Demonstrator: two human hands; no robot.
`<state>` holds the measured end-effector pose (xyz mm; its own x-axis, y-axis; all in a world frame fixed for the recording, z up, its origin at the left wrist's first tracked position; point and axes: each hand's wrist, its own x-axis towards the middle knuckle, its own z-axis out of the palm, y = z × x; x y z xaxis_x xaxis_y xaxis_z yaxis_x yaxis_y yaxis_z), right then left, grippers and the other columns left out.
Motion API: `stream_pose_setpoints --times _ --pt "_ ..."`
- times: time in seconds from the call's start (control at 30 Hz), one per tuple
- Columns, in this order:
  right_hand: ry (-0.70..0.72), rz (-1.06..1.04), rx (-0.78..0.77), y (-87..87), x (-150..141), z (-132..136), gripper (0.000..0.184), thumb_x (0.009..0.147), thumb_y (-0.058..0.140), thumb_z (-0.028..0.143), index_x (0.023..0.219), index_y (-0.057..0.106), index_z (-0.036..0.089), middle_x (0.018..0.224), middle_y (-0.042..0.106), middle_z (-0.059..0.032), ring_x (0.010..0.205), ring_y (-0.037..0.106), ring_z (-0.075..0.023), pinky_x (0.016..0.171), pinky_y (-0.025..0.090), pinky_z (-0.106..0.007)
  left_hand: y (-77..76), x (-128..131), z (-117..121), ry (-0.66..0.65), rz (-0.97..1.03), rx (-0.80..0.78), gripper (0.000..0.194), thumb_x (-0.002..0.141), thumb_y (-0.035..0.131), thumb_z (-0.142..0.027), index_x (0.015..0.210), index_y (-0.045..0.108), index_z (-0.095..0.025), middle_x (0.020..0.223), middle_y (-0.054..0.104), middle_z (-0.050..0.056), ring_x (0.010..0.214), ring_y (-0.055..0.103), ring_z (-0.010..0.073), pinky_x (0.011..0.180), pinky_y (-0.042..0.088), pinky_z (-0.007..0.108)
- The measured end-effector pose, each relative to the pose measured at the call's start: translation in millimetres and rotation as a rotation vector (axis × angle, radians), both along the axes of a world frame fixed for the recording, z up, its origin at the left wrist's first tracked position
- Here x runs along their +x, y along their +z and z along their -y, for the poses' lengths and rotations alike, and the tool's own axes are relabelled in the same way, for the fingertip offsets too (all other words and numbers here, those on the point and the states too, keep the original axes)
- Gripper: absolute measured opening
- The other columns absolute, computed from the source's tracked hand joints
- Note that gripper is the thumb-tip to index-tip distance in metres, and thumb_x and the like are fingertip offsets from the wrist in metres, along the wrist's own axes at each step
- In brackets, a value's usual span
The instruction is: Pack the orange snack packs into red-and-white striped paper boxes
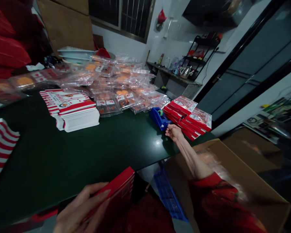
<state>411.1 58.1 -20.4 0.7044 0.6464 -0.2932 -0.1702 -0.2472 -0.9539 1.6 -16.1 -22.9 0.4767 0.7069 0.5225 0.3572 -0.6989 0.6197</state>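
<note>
In my left hand (pixel 84 207), close to my body, is a red box (pixel 118 191), tilted, with my fingers wrapped along its side. My right hand (pixel 174 132) reaches out over the green table (pixel 126 139) to the front end of a blue tape dispenser (pixel 158 118). Its fingertips are pinched together at the dispenser's cutting end; any strip of tape between them is too small to make out. Right behind the dispenser lies a stack of red and white printed boxes (pixel 188 116).
Flat printed cartons (pixel 75 108) are stacked left of centre, and striped ones (pixel 1 145) at the left edge. Clear-wrapped food packs (pixel 121 81) pile up along the back. An open cardboard box (pixel 254 181) and a blue crate (pixel 169 194) stand below the table's right edge.
</note>
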Motion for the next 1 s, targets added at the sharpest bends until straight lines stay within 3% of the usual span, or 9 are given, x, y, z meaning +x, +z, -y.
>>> stream_pose_setpoints --times 0.1,0.17,0.23,0.3,0.4,0.47,0.57,0.77,1.0 --pt "0.018 0.017 -0.035 3.5 -9 4 0.031 0.091 0.055 0.032 0.117 0.055 0.016 0.115 0.059 -0.0081 0.096 0.061 -0.0191 0.08 0.053 -0.039 5.4 4 5 0.009 0.06 -0.021 0.015 0.081 0.063 -0.025 0.094 0.071 -0.025 0.095 0.073 0.002 0.077 0.072 0.0145 0.063 0.056 0.014" --pt "0.064 0.016 -0.029 5.8 -29 18 0.025 0.09 0.056 0.031 0.107 0.058 0.014 0.1 0.062 -0.0054 0.08 0.062 -0.0141 0.069 0.054 -0.031 9.6 9 11 0.047 0.129 -0.028 0.013 0.08 0.065 -0.02 0.092 0.07 -0.022 0.093 0.073 0.004 0.076 0.072 0.0149 0.062 0.057 0.016" --pt "0.152 -0.008 0.0 8.8 -62 42 0.017 0.085 0.061 0.029 0.086 0.061 0.012 0.072 0.06 0.0006 0.053 0.053 -0.0072 0.048 0.045 -0.02 13.3 17 19 0.117 0.2 -0.025 0.01 0.079 0.065 -0.016 0.087 0.069 -0.019 0.089 0.073 0.005 0.073 0.071 0.0145 0.061 0.058 0.018" --pt "0.284 -0.07 0.031 14.7 -103 73 0.022 0.074 0.071 0.029 0.067 0.056 0.014 0.051 0.048 0.0063 0.037 0.036 -0.0035 0.035 0.028 -0.017 16.0 26 25 0.167 0.242 -0.002 0.005 0.079 0.064 -0.014 0.082 0.067 -0.017 0.086 0.073 0.006 0.071 0.071 0.0144 0.061 0.058 0.02" --pt "0.549 -0.279 0.092 29.3 -160 118 0.031 0.066 0.075 0.04 0.062 0.054 0.017 0.048 0.047 0.007 0.035 0.035 -0.0034 0.032 0.024 -0.017 18.3 40 33 0.169 0.228 0.057 0.005 0.079 0.063 -0.013 0.083 0.064 -0.017 0.086 0.073 0.006 0.072 0.071 0.0142 0.063 0.059 0.021" --pt "0.641 -0.436 0.11 38.4 -184 137 0.035 0.064 0.076 0.042 0.06 0.051 0.017 0.048 0.048 0.0075 0.035 0.034 -0.0025 0.032 0.023 -0.016 18.1 47 38 0.147 0.201 0.107 0.008 0.08 0.062 -0.012 0.086 0.063 -0.018 0.088 0.073 0.005 0.073 0.071 0.013 0.064 0.058 0.019" --pt "0.591 -0.535 0.096 44.5 -198 152 0.039 0.061 0.079 0.042 0.058 0.049 0.017 0.047 0.048 0.0082 0.033 0.033 -0.0015 0.031 0.022 -0.015 15.2 56 45 0.117 0.179 0.142 0.012 0.081 0.061 -0.011 0.089 0.062 -0.02 0.09 0.072 0.004 0.074 0.07 0.0126 0.065 0.058 0.019" --pt "0.456 -0.543 0.059 42.9 -200 170 0.039 0.059 0.082 0.041 0.059 0.052 0.017 0.046 0.05 0.0082 0.031 0.034 -0.0017 0.03 0.023 -0.015 9.0 68 52 0.04 0.164 0.139 0.014 0.083 0.055 -0.01 0.089 0.063 -0.021 0.089 0.071 0.004 0.073 0.069 0.0124 0.062 0.056 0.019" --pt "0.369 -0.58 -0.063 43.3 -209 176 0.045 0.049 0.085 0.042 0.053 0.049 0.017 0.039 0.048 0.0084 0.028 0.032 -0.0016 0.028 0.021 -0.016 1.8 69 57 -0.049 0.13 0.17 0.012 0.087 0.052 -0.009 0.088 0.06 -0.018 0.094 0.069 0.006 0.078 0.067 0.0117 0.068 0.054 0.019"
